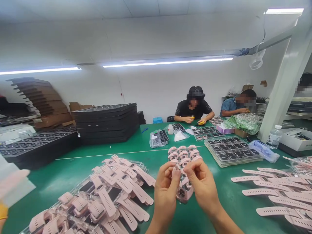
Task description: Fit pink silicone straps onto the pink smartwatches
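While both hands meet just above the green table [73, 169], the left hand [165, 190] and right hand [202, 185] are each closed in a pinch on one small pink watch piece [175, 169], held between them at the fingertips; whether it is a case or a strap end cannot be told. It is held clear of the table and close to the wearer, seemingly so that the fine fitting can be seen. Directly beneath the hands, resting on the table, lies a clear tray of pink watch bodies [183, 156], set within easy reach. On the near left of the table, trays of assembled pink watches [104, 198] lie overlapping in rows, apparently as a finished batch. On its near right, loose pink straps [275, 191] are laid flat and parallel, likely for ready picking. Further along the right side of the table sits a clear tray of dark watch modules [231, 151], with a water bottle [274, 136] beside it. On the left side, stacks of black trays [107, 122] stand. At the far end of the table, two seated co-workers [193, 107] handle small parts over trays of their own.
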Available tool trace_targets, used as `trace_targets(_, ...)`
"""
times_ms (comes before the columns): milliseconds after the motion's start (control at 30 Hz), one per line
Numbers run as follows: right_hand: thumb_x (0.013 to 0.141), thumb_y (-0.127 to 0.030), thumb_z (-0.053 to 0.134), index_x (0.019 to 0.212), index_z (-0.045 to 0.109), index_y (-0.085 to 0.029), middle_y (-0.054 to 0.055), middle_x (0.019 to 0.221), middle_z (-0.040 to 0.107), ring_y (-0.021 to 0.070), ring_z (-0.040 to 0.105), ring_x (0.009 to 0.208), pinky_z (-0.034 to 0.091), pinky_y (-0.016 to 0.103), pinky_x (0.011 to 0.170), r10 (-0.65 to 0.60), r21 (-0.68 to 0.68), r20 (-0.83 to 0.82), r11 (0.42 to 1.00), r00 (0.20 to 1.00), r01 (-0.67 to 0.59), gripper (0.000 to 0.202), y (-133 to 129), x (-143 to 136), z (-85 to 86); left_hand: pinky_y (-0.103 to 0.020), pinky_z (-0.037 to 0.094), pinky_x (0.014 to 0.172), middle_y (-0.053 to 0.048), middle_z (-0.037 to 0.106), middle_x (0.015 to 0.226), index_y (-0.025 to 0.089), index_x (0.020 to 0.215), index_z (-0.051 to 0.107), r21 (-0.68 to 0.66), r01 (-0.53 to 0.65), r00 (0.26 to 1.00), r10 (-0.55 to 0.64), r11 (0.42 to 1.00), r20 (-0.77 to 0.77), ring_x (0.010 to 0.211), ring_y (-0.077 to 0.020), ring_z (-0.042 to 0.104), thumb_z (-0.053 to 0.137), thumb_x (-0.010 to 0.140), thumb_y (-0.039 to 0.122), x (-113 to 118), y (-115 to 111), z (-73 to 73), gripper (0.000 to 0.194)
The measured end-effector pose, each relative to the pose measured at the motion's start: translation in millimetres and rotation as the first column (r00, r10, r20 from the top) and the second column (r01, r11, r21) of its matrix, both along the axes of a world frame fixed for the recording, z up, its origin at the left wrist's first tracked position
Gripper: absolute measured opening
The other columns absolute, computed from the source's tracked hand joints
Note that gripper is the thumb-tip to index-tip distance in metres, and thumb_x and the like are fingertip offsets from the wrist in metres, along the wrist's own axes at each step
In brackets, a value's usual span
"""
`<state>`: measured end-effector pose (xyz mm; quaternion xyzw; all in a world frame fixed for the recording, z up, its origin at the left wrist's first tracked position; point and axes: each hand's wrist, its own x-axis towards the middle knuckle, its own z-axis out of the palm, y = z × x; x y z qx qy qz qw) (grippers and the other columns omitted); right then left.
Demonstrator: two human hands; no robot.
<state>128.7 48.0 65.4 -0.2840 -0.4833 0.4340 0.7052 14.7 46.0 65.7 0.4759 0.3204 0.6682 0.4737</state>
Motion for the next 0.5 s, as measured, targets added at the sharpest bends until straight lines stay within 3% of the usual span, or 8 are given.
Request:
trace_targets(67,0.090,-0.042,0.067,0.086,0.062,-0.021,0.001,0.082,0.060,0.0125,0.053,0.069,0.046,0.023,0.063,0.022,0.017,-0.013,1.000,1.000,-0.021,0.022,-1.1,2.4,1.3,-0.022,0.050,0.073,-0.002,0.068,0.087,0.023,0.099,0.069,0.045,-0.044,0.993,0.049,0.998,-0.110,0.082,-0.0171,0.063,0.073,0.083,0.044,0.2,-0.8,0.2,0.027)
trace_targets(200,0.092,-0.039,0.064,0.092,0.063,-0.022,0.002,0.087,0.062,0.0151,0.057,0.077,0.049,0.026,0.072,0.107,0.065,-0.057,0.993,0.993,-0.103,0.016,-6.1,3.1,5.2,-0.027,0.053,0.084,-0.007,0.071,0.102,0.022,0.105,0.071,0.115,0.019,0.966,0.011,0.993,-0.257,0.096,-0.0229,0.066,0.071,0.082,0.047,0.1,-2.5,3.9,0.034)
trace_targets(500,0.095,-0.036,0.059,0.100,0.059,-0.027,0.000,0.090,0.056,0.0153,0.056,0.082,0.049,0.026,0.072,0.089,0.122,0.024,0.988,0.996,-0.091,0.011,-8.2,-5.5,0.0,-0.024,0.053,0.077,-0.004,0.073,0.090,0.022,0.096,0.073,0.063,-0.021,0.956,0.038,0.998,-0.292,0.086,-0.0198,0.066,0.070,0.083,0.050,-5.1,3.3,-0.8,0.031)
